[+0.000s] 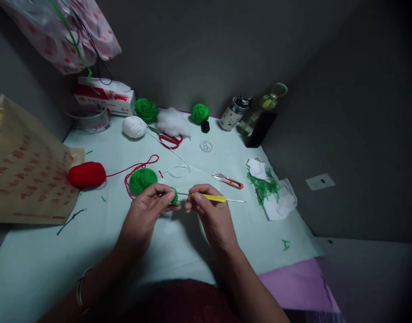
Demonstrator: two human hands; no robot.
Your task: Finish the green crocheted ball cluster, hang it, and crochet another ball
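Observation:
My left hand (148, 211) pinches a small green crochet piece (174, 197), much of it hidden behind the fingers. In my right hand (210, 213) is a crochet hook (214, 198) with a yellow handle and a metal tip at each end. Its left tip reaches to the green piece; whether it sits in a stitch I cannot tell. Just beyond my left hand lies a green yarn ball (143, 180). A red yarn ball (87, 175) rests farther left, its loose strand curling round beside the green ball.
At the back are a white yarn ball (134, 127), red-handled scissors (170, 140), white stuffing (173, 121) and another green ball (199, 113). Orange thread snips (228, 180) lie ahead on the right, near green yarn scraps (268, 186). A paper bag (31, 170) stands left, a bottle (251, 119) back right.

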